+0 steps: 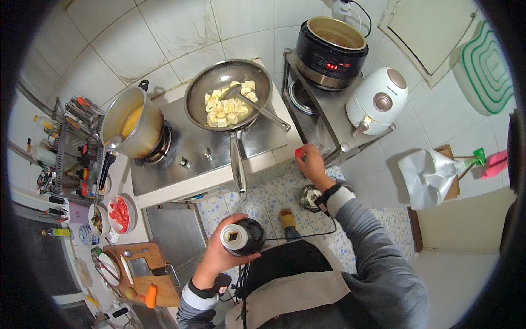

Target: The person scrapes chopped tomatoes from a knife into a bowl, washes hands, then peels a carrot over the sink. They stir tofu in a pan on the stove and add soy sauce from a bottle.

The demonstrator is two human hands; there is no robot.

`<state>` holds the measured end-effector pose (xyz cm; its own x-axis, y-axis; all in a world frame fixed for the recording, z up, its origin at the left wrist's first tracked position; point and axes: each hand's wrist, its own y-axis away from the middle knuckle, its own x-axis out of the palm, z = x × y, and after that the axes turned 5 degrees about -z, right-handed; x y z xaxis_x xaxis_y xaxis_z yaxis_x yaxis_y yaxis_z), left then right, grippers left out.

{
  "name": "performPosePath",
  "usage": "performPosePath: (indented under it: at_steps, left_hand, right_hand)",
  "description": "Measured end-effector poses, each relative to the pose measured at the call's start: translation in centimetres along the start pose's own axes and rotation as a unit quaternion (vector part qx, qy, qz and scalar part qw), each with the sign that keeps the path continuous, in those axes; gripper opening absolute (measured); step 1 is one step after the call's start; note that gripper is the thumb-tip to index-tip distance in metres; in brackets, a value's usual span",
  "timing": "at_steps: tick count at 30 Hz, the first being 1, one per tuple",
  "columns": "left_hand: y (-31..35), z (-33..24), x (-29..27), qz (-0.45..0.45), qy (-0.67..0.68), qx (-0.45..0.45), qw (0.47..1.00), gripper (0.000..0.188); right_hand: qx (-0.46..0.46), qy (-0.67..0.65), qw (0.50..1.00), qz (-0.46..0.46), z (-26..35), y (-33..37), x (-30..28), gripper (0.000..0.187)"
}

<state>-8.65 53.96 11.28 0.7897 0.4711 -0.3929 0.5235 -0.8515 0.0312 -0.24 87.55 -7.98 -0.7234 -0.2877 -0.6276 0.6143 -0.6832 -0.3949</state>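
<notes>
My left hand is wrapped round a dark bottle with a white top, held upright in front of my body. The bottle's mouth faces up and looks uncapped. My right hand, off the stove's right end, pinches a small red cap. Ahead on the stove stands a wok of pale tofu cubes, its handle toward me. A metal spatula rests in it, the handle lying over the wok's right rim.
Left of the wok, a deep pot holds yellowish food, with a ladle at its rim. A bowl of red chunks and a cutting board lie further left. On the right rack stand a black cooker and a white appliance.
</notes>
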Motion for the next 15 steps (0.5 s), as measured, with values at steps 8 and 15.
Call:
performPosePath:
  at_steps: [8,15]
  left_hand:
    - [-5.3,-3.8,4.4,-0.027,-0.009,0.061,0.998,0.081]
    - [-10.3,-6.0,8.4,-0.063,0.007,0.052,0.997,0.088]
  right_hand:
    - [-0.020,0.011,0.999,0.049,-1.4,-1.4,0.4,0.045]
    - [-0.036,-0.358,0.856,0.371,6.5,1.4,-12.3,0.126]
